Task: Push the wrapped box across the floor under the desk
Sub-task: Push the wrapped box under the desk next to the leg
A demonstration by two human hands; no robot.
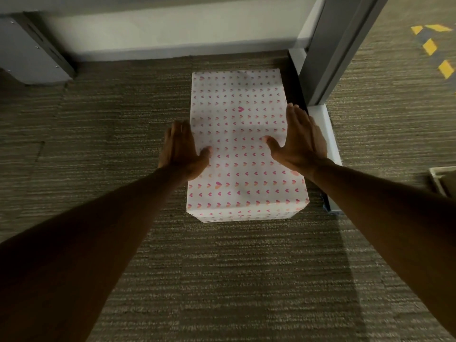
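The wrapped box [240, 134], white paper printed with small pink and orange hearts, lies lengthwise on the striped carpet in the middle of the head view. My left hand [181, 151] lies flat along the box's left edge, its thumb resting on the top. My right hand [299, 140] lies flat along the right edge, thumb on the top as well. Both hands have straight fingers pointing away from me and clasp the box between them. The box's far end sits in the shadow near the wall.
A grey desk leg [333, 53] with a white foot [325, 144] stands right beside the box's right side. A grey metal panel [27, 53] is at the far left. A white baseboard [172, 43] runs along the back. A tray corner [443, 180] shows at the right edge.
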